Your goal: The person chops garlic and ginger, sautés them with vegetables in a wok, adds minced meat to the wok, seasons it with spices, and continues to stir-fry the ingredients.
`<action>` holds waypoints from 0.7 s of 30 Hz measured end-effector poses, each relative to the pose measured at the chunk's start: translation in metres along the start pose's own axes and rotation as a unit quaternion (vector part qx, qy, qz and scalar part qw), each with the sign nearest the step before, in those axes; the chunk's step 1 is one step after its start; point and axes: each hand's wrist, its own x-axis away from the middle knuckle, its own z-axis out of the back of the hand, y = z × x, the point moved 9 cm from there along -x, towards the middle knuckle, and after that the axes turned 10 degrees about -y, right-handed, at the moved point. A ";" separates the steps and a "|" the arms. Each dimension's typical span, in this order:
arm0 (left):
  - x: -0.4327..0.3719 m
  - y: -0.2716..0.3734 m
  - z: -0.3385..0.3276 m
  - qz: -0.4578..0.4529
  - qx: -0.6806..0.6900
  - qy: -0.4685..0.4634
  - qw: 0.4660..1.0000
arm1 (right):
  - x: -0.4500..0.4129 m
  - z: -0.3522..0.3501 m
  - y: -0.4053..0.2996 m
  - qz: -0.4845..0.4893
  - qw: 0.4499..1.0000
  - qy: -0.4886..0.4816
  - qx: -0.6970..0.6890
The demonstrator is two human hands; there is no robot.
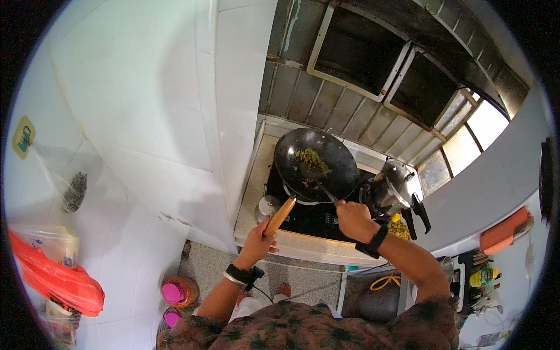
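My left hand [257, 244] grips the wooden handle [280, 216] of a black wok. The wok [344, 168] sits tilted over a burner of the black gas hob [302, 218]. Chopped green and brown food [311, 160] lies in the bowl of the wok. In my right hand [355, 221] is the handle of a metal spatula [328, 192], whose blade reaches into the food and is partly hidden by it. A steel lidded container [267, 207] stands on the hob beside the wok handle.
Right of the wok stands a steel pressure cooker [391, 186], its black handles pointing towards me. Near it is a yellow-capped container [397, 226]. A grey gas cylinder [379, 302] with a yellow hose is under the counter. A white wall [236, 131] rises on the left.
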 end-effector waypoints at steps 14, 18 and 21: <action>0.011 0.010 0.006 0.012 -0.032 0.017 0.999 | -0.001 -0.004 -0.020 -0.015 0.998 -0.052 0.021; 0.003 0.002 0.004 0.005 -0.018 -0.001 1.000 | -0.006 -0.016 -0.021 -0.014 0.999 -0.048 -0.005; -0.003 0.003 -0.005 0.008 -0.016 -0.011 1.000 | -0.011 -0.001 0.025 -0.073 0.997 -0.019 0.002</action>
